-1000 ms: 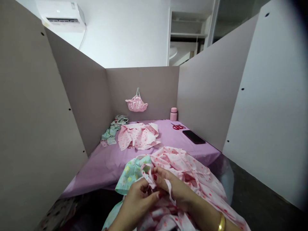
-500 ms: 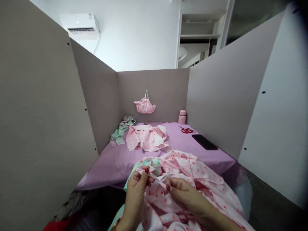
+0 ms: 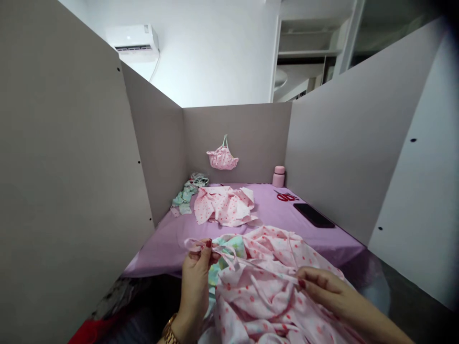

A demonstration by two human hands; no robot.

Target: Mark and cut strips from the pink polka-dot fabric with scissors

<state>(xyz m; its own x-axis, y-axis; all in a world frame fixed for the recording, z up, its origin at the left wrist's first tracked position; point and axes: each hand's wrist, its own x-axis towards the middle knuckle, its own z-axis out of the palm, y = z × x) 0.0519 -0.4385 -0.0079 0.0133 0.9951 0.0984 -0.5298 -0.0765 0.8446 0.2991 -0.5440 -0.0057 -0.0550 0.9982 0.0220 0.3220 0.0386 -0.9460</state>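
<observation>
A narrow pink fabric strip [image 3: 263,266] stretches between my two hands. My left hand [image 3: 199,263] pinches it between thumb and fingers, with a loop of it standing out to the left. On the other side, my right hand [image 3: 321,284] grips the strip between thumb and forefinger. Below and behind the strip lies a large heap of pink fabric with red dots [image 3: 258,298], spilling over the table's front edge toward me. A green patterned cloth [image 3: 233,246] shows beside my left hand, partly covered by the pink fabric.
Another dotted pink cloth [image 3: 225,205] lies mid-table on the purple tablecloth [image 3: 172,243]. Green scraps [image 3: 184,198] sit at the left. Red-handled scissors [image 3: 286,197], a black phone [image 3: 313,215] and a pink bottle [image 3: 278,177] stand along the right. A dotted pouch [image 3: 223,157] hangs on the back panel.
My hands have moved apart, the left to the left and the right to the right. The strip between them is now drawn out longer. The view has shifted slightly.
</observation>
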